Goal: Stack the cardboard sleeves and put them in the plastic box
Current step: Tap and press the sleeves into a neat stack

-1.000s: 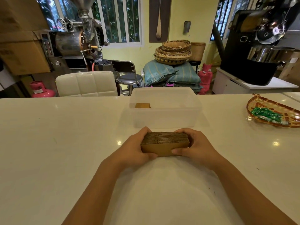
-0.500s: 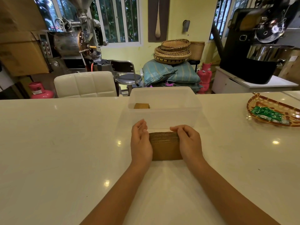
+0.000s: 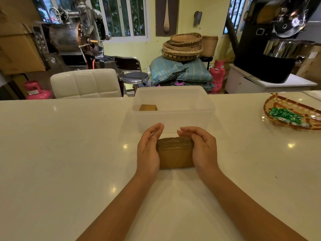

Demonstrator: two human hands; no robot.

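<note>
Plastic box (image 3: 173,120) with few sleeves (image 3: 148,107), tray (image 3: 279,103) of green packets (image 3: 284,116), stack (image 3: 175,153) between flat left hand (image 3: 149,148), cupping right hand (image 3: 204,148)

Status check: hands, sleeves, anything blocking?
Left hand flat against stack of sleeves, right hand cupped round it. Stack on counter, just short of plastic box. Sleeves already inside; nothing blocking.

"Where is the stack of sleeves (image 3: 175,153)?"
"On the table (image 3: 60,153), between the left hand (image 3: 148,150) and the right hand (image 3: 203,150)."
"And the plastic box (image 3: 173,119)?"
"Just behind the hands. Some more sleeves (image 3: 148,107) lie in its far left corner."
"Anything else?"
"A woven tray (image 3: 271,100) sits on the table, well off to the right of the right hand."
</note>
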